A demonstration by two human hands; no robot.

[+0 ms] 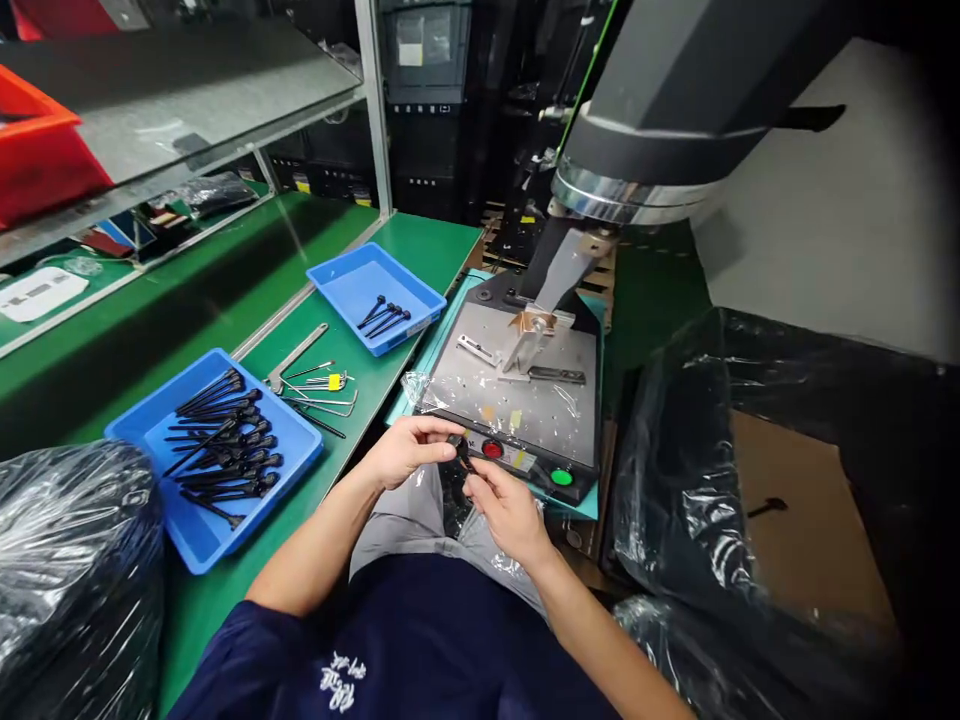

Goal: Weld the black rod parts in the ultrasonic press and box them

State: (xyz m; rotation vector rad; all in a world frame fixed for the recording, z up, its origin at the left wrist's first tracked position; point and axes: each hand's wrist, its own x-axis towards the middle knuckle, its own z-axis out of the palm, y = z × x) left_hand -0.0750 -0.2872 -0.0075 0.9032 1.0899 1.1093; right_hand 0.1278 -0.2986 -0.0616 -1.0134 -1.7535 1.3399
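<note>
Between my two hands is a small black plastic part [460, 450] with a wider head and a thin stem. My left hand [411, 452] pinches its head between thumb and fingers. The fingers of my right hand [508, 508] close on its lower end. Both hands are in front of the machine's base, close to the red button [493, 450]. The nearer blue tray [289, 470] on my left holds many similar black parts [229, 440]. Several more lie in the farther blue tray [337, 272].
A machine base plate [442, 385] carries a metal fixture [534, 345] under the overhanging machine head [637, 190]. A green button [562, 478] sits at its front right. Hex keys [330, 402] and an adjustable wrench [300, 352] lie between the trays. Plastic-lined cardboard [802, 500] stands right.
</note>
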